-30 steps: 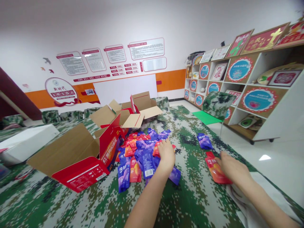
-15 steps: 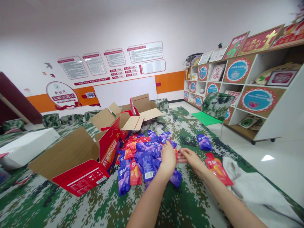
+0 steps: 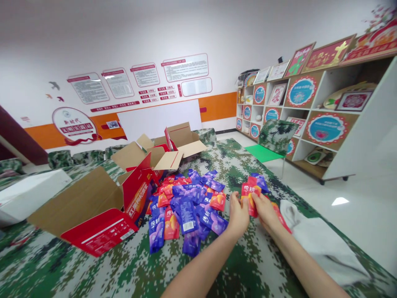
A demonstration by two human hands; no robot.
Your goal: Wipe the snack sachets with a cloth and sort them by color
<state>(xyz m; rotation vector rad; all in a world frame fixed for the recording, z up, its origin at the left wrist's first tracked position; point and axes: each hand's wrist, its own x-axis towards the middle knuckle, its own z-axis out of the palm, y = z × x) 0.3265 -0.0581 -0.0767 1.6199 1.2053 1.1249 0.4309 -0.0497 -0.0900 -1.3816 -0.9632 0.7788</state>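
Between my left hand and my right hand is a red pouch with an orange fruit print, raised above the table. My left fingers close on its left edge, and my right thumb presses its front. Behind it lies a purple pouch, partly covered. Another red pouch sits under my right wrist, mostly hidden. To the left spreads a loose pile of purple pouches and red pouches, several of each.
Open red cardboard boxes stand left of and behind the pile, flaps out. A grey-white cloth lies at the right table edge. A white box is far left. A camouflage-covered chair and shelves stand beyond the table.
My left hand has moved right, away from the pile, with a red pouch that both hands now hold. My right hand has closed on it. The view has shifted slightly.
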